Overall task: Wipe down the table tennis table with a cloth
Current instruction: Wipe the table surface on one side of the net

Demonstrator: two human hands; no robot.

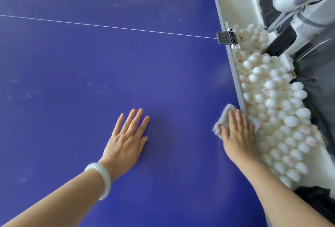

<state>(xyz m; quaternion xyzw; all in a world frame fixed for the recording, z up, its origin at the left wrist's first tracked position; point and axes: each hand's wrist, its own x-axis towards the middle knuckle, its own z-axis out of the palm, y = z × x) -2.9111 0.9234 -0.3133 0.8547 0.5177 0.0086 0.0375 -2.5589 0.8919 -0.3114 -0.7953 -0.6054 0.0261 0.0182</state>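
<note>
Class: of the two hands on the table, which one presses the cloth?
The right hand, flat on the grey cloth at the table edge beside the white balls; the left hand, wearing a bangle, lies on bare surface.

The right hand (237, 136) lies flat on a pale grey fluffy cloth (220, 124), pressing it to the dark blue table tennis surface (90, 67) just beside the long white tray (235, 9) heaped with small white balls (270, 84). The left hand (126, 139), a white bangle (104, 177) on its wrist, rests on the surface well apart from the tray, fingers (134, 119) straight and spread. A thin white line (108, 26) runs to a black clamp (224, 38) at the tray's side.
</note>
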